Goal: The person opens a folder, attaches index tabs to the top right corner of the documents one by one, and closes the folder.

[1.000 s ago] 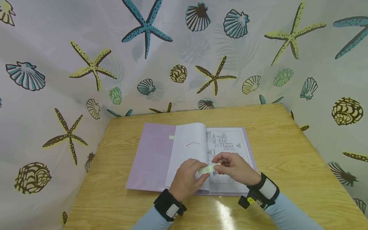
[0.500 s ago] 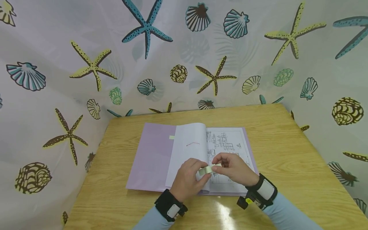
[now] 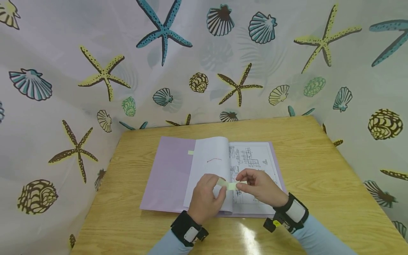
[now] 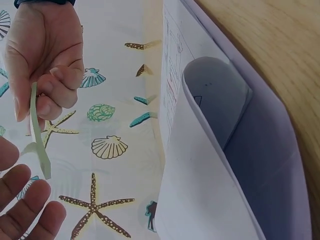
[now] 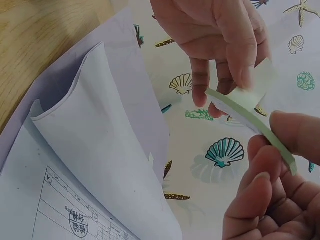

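my right hand [image 3: 259, 186] pinches a green sticky-note pad [image 3: 232, 185]. my left hand [image 3: 205, 198] peels its top sheet, mid-frame over the open purple folder [image 3: 169, 173] holding papers [image 3: 207, 166].

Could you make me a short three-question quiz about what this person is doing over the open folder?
1. True or false: the pale green sticky strip lies flat on the wooden table.
2. Which hand pinches the pad end of the strip: A, the left hand, or B, the right hand?
3. What is printed on the right-hand page of the purple folder?

Key
1. False: both hands hold it above the pages.
2. B; the left hand peels the top sheet away.
3. A technical line drawing with tables.
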Tool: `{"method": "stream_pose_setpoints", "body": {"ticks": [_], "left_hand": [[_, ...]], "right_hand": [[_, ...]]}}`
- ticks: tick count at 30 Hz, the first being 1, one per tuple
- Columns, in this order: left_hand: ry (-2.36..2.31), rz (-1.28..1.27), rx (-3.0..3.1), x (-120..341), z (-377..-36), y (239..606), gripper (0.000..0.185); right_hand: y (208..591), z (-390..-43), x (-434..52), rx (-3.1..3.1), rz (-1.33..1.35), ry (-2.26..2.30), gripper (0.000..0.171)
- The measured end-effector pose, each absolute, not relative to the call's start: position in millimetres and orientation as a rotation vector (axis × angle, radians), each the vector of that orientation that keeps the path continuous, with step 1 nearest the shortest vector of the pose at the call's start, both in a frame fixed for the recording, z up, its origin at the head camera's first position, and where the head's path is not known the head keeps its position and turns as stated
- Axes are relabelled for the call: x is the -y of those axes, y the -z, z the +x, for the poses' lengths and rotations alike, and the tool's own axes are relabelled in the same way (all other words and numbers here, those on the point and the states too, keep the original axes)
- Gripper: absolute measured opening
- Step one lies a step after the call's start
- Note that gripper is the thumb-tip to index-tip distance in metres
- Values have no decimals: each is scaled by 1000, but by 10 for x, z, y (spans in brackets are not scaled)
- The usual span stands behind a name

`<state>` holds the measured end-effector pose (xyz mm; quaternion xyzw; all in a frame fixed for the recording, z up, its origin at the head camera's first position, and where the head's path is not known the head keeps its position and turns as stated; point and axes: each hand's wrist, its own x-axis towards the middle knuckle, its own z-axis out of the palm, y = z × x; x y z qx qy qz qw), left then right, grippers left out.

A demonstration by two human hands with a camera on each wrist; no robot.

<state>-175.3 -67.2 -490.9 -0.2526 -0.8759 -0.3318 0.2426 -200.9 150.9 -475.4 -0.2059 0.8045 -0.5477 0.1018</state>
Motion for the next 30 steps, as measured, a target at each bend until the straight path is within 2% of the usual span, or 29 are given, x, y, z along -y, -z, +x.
{"method": "stream_pose_setpoints", "body": {"ticks": [7,30], "left_hand": [[930,-594,2359,690,-1736,4900,4],[1032,-569,2389,709,-1691,4876,7]], "right_hand": [[4777,-2010,-1480,-2524,-619,1548,18],[4760,-2017,-1472,-2733,-601,1404,10]]}}
